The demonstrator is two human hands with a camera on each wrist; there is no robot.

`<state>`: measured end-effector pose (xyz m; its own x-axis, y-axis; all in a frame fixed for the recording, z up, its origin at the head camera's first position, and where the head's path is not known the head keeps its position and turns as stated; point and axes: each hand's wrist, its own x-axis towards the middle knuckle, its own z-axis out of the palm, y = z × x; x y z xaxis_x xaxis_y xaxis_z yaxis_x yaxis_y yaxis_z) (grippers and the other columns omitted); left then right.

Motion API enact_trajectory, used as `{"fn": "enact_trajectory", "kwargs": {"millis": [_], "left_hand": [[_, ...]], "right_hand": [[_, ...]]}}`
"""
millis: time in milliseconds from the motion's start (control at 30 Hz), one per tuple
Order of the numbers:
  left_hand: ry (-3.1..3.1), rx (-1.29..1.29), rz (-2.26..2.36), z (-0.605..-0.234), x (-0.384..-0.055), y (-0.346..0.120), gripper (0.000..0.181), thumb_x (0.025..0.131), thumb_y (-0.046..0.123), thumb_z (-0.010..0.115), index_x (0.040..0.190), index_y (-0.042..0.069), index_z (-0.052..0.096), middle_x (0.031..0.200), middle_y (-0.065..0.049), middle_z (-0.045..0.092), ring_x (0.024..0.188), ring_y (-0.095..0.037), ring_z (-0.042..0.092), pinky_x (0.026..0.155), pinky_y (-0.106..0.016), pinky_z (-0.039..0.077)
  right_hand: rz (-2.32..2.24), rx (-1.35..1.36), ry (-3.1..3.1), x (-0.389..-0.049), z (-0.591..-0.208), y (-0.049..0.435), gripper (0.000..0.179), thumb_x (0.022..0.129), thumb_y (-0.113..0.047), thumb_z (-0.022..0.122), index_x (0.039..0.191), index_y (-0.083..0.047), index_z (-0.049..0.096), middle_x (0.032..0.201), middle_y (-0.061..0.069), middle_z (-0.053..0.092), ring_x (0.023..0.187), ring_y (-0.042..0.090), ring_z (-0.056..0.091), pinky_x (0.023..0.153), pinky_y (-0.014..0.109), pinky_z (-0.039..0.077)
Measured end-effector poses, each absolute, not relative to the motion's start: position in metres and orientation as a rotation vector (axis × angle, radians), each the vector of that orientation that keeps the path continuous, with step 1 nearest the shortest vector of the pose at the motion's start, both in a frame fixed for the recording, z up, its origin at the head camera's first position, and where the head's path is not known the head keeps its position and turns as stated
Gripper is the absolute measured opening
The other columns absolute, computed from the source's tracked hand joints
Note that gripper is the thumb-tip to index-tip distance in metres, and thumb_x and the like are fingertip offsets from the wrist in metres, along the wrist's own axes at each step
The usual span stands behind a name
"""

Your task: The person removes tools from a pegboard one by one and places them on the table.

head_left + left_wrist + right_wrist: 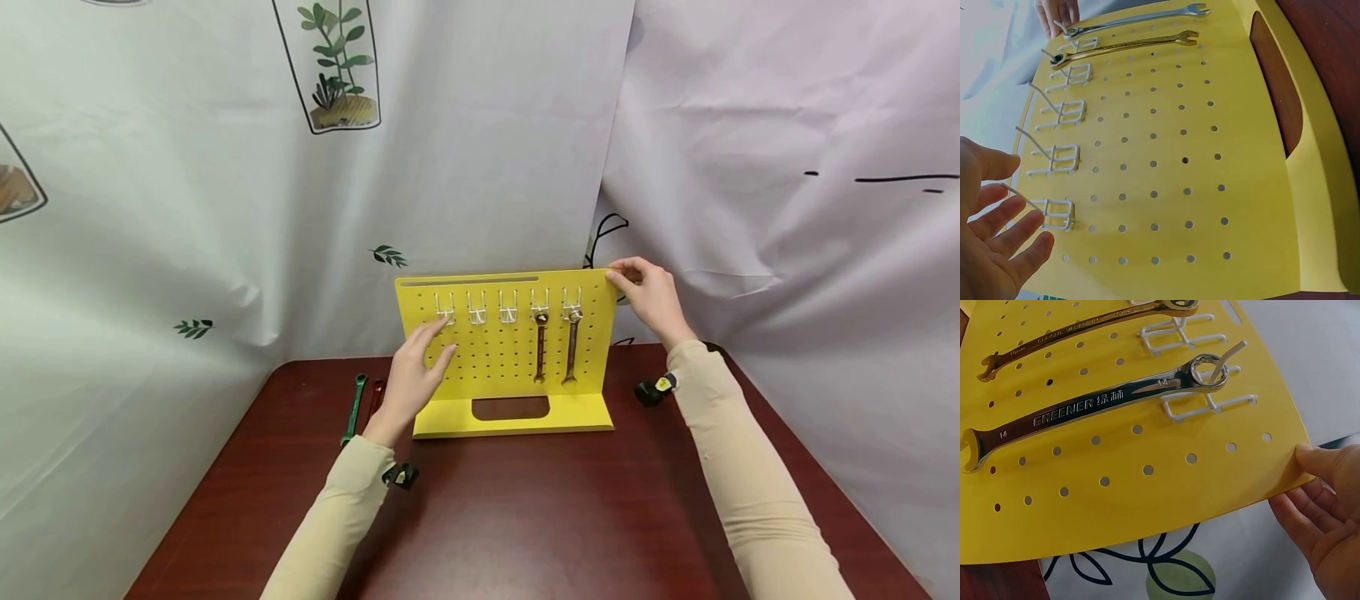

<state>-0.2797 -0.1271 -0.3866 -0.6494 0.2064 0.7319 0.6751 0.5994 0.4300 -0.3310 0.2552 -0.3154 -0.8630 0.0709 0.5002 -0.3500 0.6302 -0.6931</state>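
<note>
A yellow pegboard (pixel 480 358) stands upright on its own foot, with a row of white wire hooks (pixel 1063 115) along its upper part. My right hand (pixel 649 293) pinches its top right corner, thumb in front and fingers behind. My left hand (pixel 414 371) is at the board's left side with fingers spread and loosely bent, fingertips right at the leftmost hook (pixel 1057 214). A silver combination wrench (pixel 1097 407) marked 14 hangs by its ring end on the rightmost hook. Beside it hangs a smaller, golden-looking wrench (pixel 1125 47).
Left of the board, a green wrench (pixel 355 408) and a red wrench (pixel 377 393) lie on the dark red table (pixel 525 508), the red one partly hidden behind my left hand. A white printed curtain (pixel 495 167) hangs behind the table and at both sides.
</note>
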Motion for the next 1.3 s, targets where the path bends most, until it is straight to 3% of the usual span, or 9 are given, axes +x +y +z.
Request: {"fn": "enact_trajectory", "kwargs": {"millis": [267, 800, 1300], "left_hand": [[-2.203, -0.710, -0.965, -0.398, -0.276, -0.124, 0.037, 0.097, 0.012, 0.069, 0.133, 0.002, 0.064, 0.129, -0.014, 0.063, 0.121, -0.033, 0.060, 0.096, -0.052, 0.051], [-2.239, -0.841, -0.997, -0.399, -0.290, -0.088, 0.035, 0.098, 0.015, 0.069, 0.131, 0.003, 0.066, 0.127, -0.012, 0.066, 0.117, -0.031, 0.063, 0.094, -0.049, 0.053], [-2.410, -0.954, -1.029, -0.391, -0.296, -0.042, 0.041, 0.100, 0.015, 0.065, 0.139, 0.002, 0.059, 0.135, -0.014, 0.061, 0.125, -0.031, 0.058, 0.106, -0.045, 0.046]], "right_hand": [[1.150, 0.222, -2.357, -0.333, -0.317, 0.255, 0.034, 0.101, -0.032, 0.063, 0.123, -0.005, 0.068, 0.112, 0.016, 0.069, 0.103, 0.028, 0.064, 0.080, 0.038, 0.049], [1.148, 0.219, -2.353, -0.334, -0.319, 0.256, 0.035, 0.101, -0.034, 0.063, 0.122, -0.006, 0.068, 0.110, 0.015, 0.069, 0.100, 0.027, 0.063, 0.078, 0.036, 0.049], [1.146, 0.226, -2.350, -0.331, -0.318, 0.255, 0.035, 0.101, -0.033, 0.064, 0.122, -0.006, 0.068, 0.111, 0.015, 0.069, 0.103, 0.027, 0.064, 0.079, 0.035, 0.051]]}}
